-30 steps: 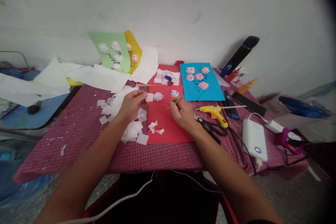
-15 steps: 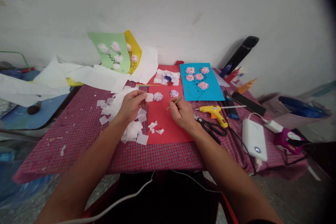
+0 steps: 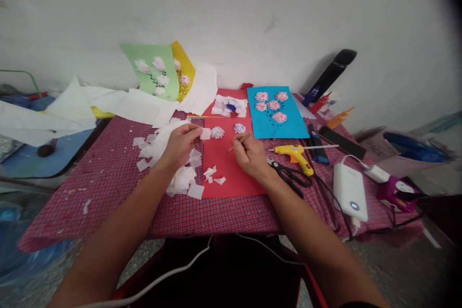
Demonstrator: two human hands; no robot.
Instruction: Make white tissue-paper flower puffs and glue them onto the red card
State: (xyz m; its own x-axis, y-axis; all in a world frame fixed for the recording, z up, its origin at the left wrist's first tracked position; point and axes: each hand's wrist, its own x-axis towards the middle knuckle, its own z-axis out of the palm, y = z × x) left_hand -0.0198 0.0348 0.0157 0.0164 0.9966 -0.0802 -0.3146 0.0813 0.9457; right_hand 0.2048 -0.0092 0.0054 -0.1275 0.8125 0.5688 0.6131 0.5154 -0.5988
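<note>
My left hand (image 3: pixel 184 143) pinches a small white paper square (image 3: pixel 205 134) by its edge, above the left side of a red sheet (image 3: pixel 231 173). Between the thumb and fingers of my right hand (image 3: pixel 250 155) is a thin brown stick, like a pencil (image 3: pixel 245 137), its tip angled down to the left. Two tissue flowers, a left one (image 3: pixel 217 133) and a right one (image 3: pixel 239 128), sit on the red sheet, speckled purple. Twisted paper scraps (image 3: pixel 210 173) lie near its lower left. Loose white squares (image 3: pixel 182 179) are heaped beside it, under my left wrist.
Right of the sheet lie black scissors (image 3: pixel 288 173), a yellow glue gun (image 3: pixel 294 152) and a white power bank (image 3: pixel 349 192) with cables. Behind are a blue flower card (image 3: pixel 276 127), a paint-stained paper pad (image 3: pixel 230 106) and a green card (image 3: pixel 155 70) against the wall.
</note>
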